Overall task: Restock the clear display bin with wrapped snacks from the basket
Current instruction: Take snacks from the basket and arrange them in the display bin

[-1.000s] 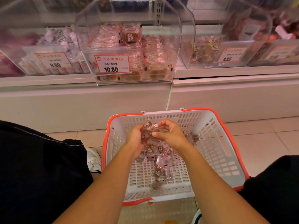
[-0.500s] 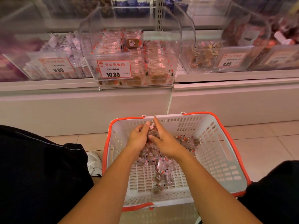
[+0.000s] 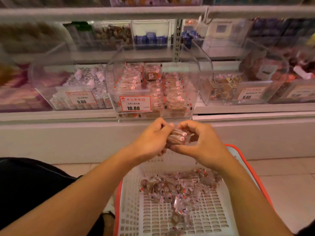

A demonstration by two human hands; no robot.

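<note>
My left hand [image 3: 151,139] and my right hand [image 3: 202,143] together hold a small stack of wrapped snacks [image 3: 178,137], brown pieces in clear wrappers with red marks. The stack is raised above the far rim of the white basket with an orange rim [image 3: 134,217], just below the front of the clear display bin [image 3: 196,77]. That bin carries a 10.80 price tag [image 3: 135,103] and is partly filled with rows of the same snacks. More loose wrapped snacks [image 3: 175,186] lie in the basket.
Neighbouring clear bins stand on the white shelf: one with pale wrapped sweets [image 3: 81,86] on the left, one with brown snacks [image 3: 226,87] on the right. A higher shelf holds more bins. My dark-clothed knees flank the basket on the tiled floor [image 3: 286,176].
Both hands have lifted out of the basket with a bunch of snacks and risen toward the bin. The camera has tilted up, showing more of the shelves.
</note>
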